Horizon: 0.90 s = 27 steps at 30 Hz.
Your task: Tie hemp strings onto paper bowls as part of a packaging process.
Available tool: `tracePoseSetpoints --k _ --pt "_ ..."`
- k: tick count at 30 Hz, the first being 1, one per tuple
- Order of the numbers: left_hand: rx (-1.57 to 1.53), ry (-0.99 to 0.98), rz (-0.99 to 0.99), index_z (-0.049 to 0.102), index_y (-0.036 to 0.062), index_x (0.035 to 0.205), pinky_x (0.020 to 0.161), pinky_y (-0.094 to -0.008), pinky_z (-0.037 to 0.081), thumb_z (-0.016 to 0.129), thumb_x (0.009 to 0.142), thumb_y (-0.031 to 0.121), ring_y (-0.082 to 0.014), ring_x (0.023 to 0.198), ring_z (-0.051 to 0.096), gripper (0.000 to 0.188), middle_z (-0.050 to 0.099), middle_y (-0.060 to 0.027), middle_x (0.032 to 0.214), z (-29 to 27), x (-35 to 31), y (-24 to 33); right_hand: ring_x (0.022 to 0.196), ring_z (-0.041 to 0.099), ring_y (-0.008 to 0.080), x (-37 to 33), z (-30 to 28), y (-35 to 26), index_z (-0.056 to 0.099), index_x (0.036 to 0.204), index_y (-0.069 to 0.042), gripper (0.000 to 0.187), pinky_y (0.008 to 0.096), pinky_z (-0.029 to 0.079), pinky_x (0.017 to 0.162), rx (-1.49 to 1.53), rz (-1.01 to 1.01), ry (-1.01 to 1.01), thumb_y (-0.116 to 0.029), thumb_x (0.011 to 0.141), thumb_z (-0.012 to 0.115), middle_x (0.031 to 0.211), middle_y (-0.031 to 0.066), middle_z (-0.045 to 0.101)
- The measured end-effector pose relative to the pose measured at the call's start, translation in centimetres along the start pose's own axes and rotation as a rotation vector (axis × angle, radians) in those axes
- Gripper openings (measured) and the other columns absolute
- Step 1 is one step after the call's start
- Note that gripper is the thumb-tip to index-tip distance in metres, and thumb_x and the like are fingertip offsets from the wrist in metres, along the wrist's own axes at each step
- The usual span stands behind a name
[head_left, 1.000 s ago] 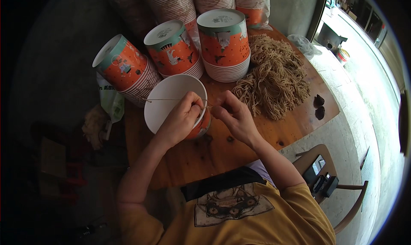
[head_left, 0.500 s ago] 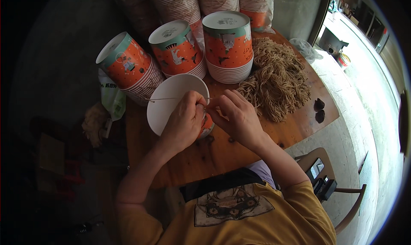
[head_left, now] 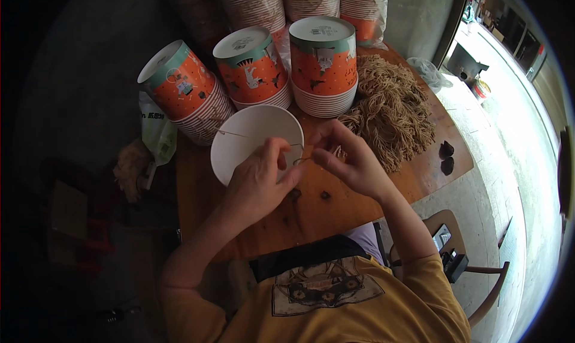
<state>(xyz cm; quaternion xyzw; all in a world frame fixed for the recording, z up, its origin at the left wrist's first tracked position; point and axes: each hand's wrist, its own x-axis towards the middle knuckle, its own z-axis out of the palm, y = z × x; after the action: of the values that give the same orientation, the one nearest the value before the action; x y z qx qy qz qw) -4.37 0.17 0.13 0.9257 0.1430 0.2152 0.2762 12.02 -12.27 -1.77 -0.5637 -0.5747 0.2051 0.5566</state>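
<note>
A white-lined paper bucket (head_left: 230, 154) lies tilted on the wooden table, its mouth facing up toward me. A thin tan cord (head_left: 230, 133) pokes out through its left wall and crosses the inside. At the bucket's right rim my left hand (head_left: 260, 178) is curled, thumb and forefinger by a small loop of the cord. My right hand (head_left: 353, 160) is just to the right, pinching the cord between thumb and fingertips. The loop shows in the gap between both hands. The bucket's outer right side is mostly hidden behind my left hand.
Three stacks of upside-down orange and green paper buckets (head_left: 323, 67) stand behind, with plastic-wrapped stacks (head_left: 311, 1) farther back. A heap of tan cords (head_left: 389, 112) lies at right, near two small dark pieces (head_left: 447, 157). A chair (head_left: 446, 241) holds a phone (head_left: 442, 236).
My hands have moved apart, opening a visible loop of cord between them. The cord end at the bucket's left wall looks shorter inside, and the bucket has shifted slightly right in view.
</note>
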Motion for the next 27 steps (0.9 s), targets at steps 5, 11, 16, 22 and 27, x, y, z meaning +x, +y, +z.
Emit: tracePoseSetpoints --k 5,11,16,22,27 --pt "0.19 -0.041 0.134 0.052 0.0026 0.094 0.068 -0.0402 0.049 0.067 0.084 0.015 -0.0304 0.082 0.061 0.022 0.06 -0.0111 0.087 -0.9 -1.8 0.0 0.081 0.054 0.006 0.8 0.0 -2.0 0.054 0.105 -0.003 0.017 0.0226 0.044 0.073 0.19 0.023 -0.053 -0.009 0.09 0.06 0.092 0.0004 0.057" --pt "0.099 0.174 0.182 0.059 0.0038 0.099 0.07 -0.0399 0.048 0.067 0.082 0.012 -0.0291 0.08 0.06 0.02 0.059 -0.0097 0.086 -0.3 -2.6 0.7 0.077 0.055 0.0074 1.7 2.0 -3.5 0.056 0.1 -0.003 0.012 0.0244 0.045 0.071 -0.061 -0.196 -0.146 -0.003 0.088 0.059 0.085 -0.0004 0.057" --pt "0.038 0.289 0.112 0.066 0.0068 0.096 0.071 -0.0386 0.048 0.067 0.082 0.012 -0.0246 0.079 0.061 0.015 0.062 -0.0062 0.082 0.4 -3.7 0.4 0.085 0.054 0.0064 1.5 2.7 -3.7 0.056 0.1 -0.004 0.011 0.0231 0.045 0.077 0.279 -0.058 -0.127 -0.001 0.089 0.055 0.091 0.0005 0.058" --pt "0.237 0.395 0.214 0.07 0.01 0.1 0.074 -0.0344 0.045 0.067 0.082 0.012 -0.0181 0.077 0.061 0.018 0.062 -0.0011 0.076 -1.3 -4.1 0.1 0.089 0.055 0.0053 2.4 2.8 -4.2 0.056 0.101 -0.005 0.008 0.022 0.046 0.081 0.577 -0.037 -0.175 -0.003 0.095 0.052 0.094 -0.0019 0.056" --pt "0.235 0.305 0.185 0.07 0.011 0.099 0.076 -0.0344 0.04 0.067 0.082 0.012 -0.0183 0.069 0.056 0.017 0.057 -0.0006 0.071 -3.6 -4.4 0.1 0.087 0.056 0.006 4.5 3.0 -4.8 0.057 0.099 -0.005 0.006 0.0211 0.046 0.079 0.661 -0.081 -0.2 -0.003 0.094 0.053 0.093 -0.0007 0.058"
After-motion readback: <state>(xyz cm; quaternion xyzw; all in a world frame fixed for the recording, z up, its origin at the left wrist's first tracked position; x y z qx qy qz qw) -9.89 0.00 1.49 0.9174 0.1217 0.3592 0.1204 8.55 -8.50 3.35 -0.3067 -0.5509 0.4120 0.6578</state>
